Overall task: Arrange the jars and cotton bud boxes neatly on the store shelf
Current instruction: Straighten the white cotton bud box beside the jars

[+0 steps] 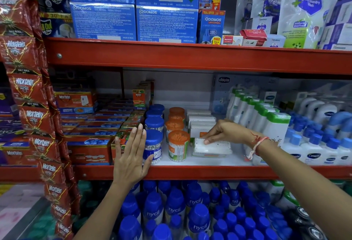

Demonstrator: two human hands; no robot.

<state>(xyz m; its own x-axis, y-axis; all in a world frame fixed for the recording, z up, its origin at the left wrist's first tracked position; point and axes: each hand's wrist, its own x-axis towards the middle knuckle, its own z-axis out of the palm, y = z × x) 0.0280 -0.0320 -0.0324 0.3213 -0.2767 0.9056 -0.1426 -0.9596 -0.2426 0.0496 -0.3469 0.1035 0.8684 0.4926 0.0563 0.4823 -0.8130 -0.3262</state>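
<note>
On the middle shelf [190,172] a row of blue-lidded jars [154,140] of cotton buds runs front to back, with a row of orange-lidded jars [178,144] beside it. My left hand [131,156] is flat and open, its palm against the left side of the front blue jar. To the right, clear cotton bud boxes [200,123] stand in a row. The front box [213,149] lies tilted, and my right hand [222,132] pinches its top edge with fingers and thumb.
Red Mortein cartons [89,150] are stacked left of the jars. White bottles with green caps [266,125] and blue-capped bottles [314,144] crowd the right. Blue Nycil bottles [175,207] fill the shelf below. Hanging Mortein sachets [32,118] drape the left upright.
</note>
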